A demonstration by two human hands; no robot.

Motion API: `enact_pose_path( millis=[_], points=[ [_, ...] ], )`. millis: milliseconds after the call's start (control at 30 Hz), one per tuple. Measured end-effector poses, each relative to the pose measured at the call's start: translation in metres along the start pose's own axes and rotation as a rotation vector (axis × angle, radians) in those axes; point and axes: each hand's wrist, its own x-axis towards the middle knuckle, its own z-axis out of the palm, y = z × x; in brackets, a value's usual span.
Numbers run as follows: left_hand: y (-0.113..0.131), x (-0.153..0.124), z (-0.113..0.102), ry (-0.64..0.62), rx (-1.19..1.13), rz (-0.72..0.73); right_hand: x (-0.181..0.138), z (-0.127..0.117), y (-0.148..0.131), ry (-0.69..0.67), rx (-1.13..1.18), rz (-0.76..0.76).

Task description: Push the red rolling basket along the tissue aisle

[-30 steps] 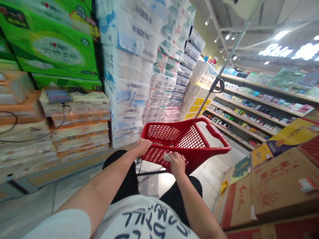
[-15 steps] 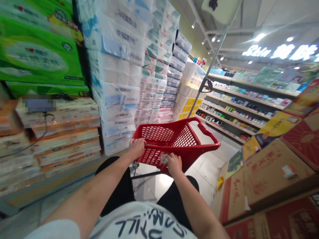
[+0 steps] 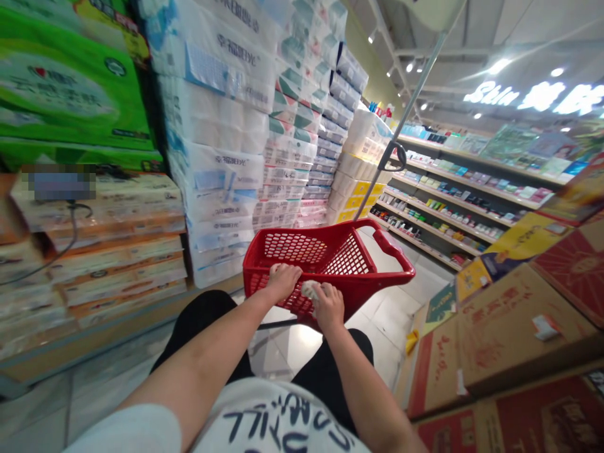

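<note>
A red plastic shopping cart (image 3: 372, 296) with mesh sides stands sideways in front of my knees, its handle pointing right. My left hand (image 3: 284, 280) is closed over the cart's near rim, around its middle. Just to the right, my right hand (image 3: 330, 306) is shut on a crumpled white cloth (image 3: 310, 289) and presses it to the outer near side of the cart. Inside the basket, the mesh walls show. The fingertips of my right hand are partly hidden behind the cloth.
Tall stacks of wrapped toilet paper (image 3: 221, 126) and green tissue packs (image 3: 70, 94) line the left. Cardboard boxes (image 3: 523, 327) are piled on the right. A metal sign pole (image 3: 415, 94) rises behind the cart. Stocked shelves (image 3: 453, 195) stand farther back.
My left hand has moved right along the near rim, from the cart's left corner toward my right hand. My right hand and the cloth have stayed near the same spot on the side.
</note>
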Motion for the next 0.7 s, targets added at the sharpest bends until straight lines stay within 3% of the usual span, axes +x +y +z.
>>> enact_pose_path(
  millis=[200,367,533,700],
  points=[
    [-0.007,-0.004,-0.006,-0.011,-0.019,-0.02,-0.003,0.004,-0.001,-0.097,-0.038,0.017],
    [-0.016,-0.007,-0.009,0.002,-0.014,-0.018,-0.004,0.006,-0.001,-0.012,-0.039,-0.006],
    [-0.023,-0.009,-0.011,-0.003,-0.023,-0.031,-0.007,0.017,-0.003,-0.208,-0.078,0.03],
    [-0.026,-0.011,-0.013,0.011,-0.006,-0.031,-0.004,0.016,-0.007,-0.101,-0.047,-0.018]
  ],
)
